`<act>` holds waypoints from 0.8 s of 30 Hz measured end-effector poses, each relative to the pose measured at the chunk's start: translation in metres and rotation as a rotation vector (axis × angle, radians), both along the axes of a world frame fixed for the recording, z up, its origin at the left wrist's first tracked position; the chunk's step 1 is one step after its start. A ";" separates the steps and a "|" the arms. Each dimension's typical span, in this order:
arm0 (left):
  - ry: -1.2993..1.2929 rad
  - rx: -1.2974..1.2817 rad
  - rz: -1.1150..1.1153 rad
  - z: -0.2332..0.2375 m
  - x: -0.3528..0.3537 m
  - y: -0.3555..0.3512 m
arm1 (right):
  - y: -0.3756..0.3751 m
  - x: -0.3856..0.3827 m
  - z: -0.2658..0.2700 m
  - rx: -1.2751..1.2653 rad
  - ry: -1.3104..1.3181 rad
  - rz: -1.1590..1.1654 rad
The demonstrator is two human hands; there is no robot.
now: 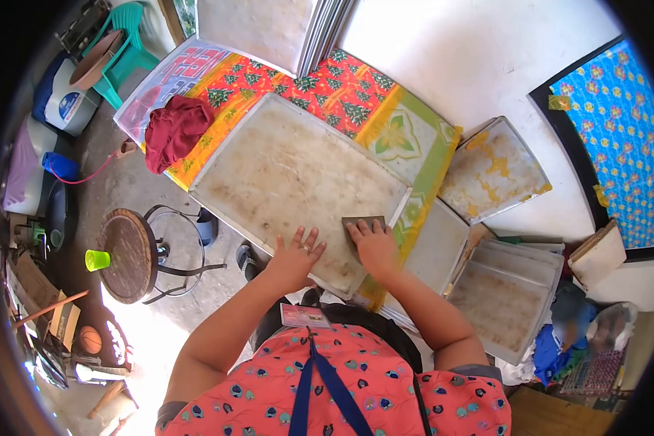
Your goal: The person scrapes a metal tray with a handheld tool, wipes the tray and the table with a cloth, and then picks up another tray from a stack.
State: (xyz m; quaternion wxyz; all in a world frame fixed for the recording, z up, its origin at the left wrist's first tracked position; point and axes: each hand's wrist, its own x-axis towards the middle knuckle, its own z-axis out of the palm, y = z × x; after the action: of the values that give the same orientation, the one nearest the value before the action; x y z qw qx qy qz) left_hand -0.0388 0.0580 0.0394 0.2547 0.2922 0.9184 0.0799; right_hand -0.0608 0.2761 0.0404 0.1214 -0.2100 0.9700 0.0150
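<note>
A large worn metal tray (298,167) with brown stains and a raised rim lies on a table with a patterned cover (327,80). My left hand (296,260) rests flat on the tray near its front edge, fingers spread, a ring on one finger, holding nothing. To its right, near the tray's right corner, my right hand (374,247) presses on a dark brown flat piece (362,221), which looks like sandpaper. The piece lies partly under the fingers against the tray. A dark red cloth (179,133) lies crumpled at the table's left end.
More trays stand upright at the back (258,29), and others lean on the right (495,171) and lower right (501,294). A round stool (128,256) holds a green cup (97,260). Green chairs (123,62) are at the upper left; bags (559,341) lie at the right.
</note>
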 end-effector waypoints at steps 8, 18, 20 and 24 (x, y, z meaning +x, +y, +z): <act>0.032 0.014 -0.006 -0.006 0.001 0.001 | 0.013 -0.006 0.005 -0.002 0.069 0.111; 0.025 0.011 -0.005 -0.004 0.001 -0.001 | 0.016 -0.003 0.002 0.009 0.069 0.156; 0.024 0.008 -0.003 -0.003 0.001 -0.002 | 0.016 0.001 0.003 0.015 0.046 0.164; 0.022 0.010 0.002 -0.004 0.001 0.000 | 0.013 -0.006 0.010 0.023 0.056 0.184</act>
State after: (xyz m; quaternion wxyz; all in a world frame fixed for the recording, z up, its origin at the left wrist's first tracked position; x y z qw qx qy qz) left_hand -0.0378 0.0579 0.0354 0.2430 0.2934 0.9210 0.0816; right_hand -0.0672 0.2888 0.0508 0.0947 -0.2965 0.9493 0.0429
